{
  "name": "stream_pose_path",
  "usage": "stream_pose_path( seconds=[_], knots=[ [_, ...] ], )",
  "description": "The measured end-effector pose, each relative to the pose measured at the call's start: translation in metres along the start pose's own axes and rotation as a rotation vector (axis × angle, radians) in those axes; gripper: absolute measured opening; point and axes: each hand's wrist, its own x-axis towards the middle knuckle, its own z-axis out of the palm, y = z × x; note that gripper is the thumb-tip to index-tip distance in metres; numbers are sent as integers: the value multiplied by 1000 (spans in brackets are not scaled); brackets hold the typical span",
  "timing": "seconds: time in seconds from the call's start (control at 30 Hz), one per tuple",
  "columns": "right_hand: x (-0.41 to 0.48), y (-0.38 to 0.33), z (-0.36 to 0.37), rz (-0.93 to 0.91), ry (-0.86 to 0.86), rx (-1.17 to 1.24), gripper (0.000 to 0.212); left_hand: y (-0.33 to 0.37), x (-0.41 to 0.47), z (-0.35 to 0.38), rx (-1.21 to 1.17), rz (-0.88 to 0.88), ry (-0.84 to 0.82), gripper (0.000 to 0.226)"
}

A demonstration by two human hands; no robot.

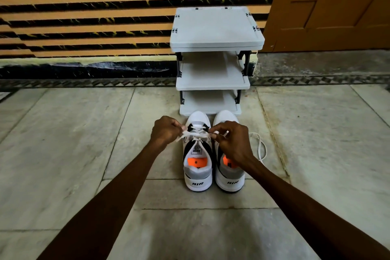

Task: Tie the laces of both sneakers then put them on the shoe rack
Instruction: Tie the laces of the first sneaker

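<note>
Both hands (166,131) (232,141) apparently pinch the left sneaker's (198,154) laces (195,134).

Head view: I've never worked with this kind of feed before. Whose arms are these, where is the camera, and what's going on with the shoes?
There is no machine here: a person wears one wide-angle camera on the head, looking forward and down, so the two bare arms reaching in from the bottom are the wearer's own. On the stone floor stand two white sneakers side by side, heels toward the camera. The left hand and right hand each pinch an end of the left sneaker's lace, pulling it sideways over the left sneaker. The right sneaker is not tied; its loose lace trails on the floor. Just beyond the toes stands a grey shoe rack, its visible shelves bare, against a striped wall beside a brown door.
</note>
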Motion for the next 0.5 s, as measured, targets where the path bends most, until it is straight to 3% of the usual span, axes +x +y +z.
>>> stream_pose_path(
  seconds=[0.1,0.27,0.4,0.5],
  knots=[
    [-6,11,-5,85,-16,-98,19,-10,-2,-7,98,-13,37,10],
    [-5,15,-6,200,-59,-75,18,-15,-5,-5,-1,-25,74,7],
    [6,3,-6,307,-102,305,8,-7,-3,-3,-282,-31,3,8],
    [12,-13,-4,419,-122,523,16,-5,-2,-4,-388,-28,-75,9]
  ],
)
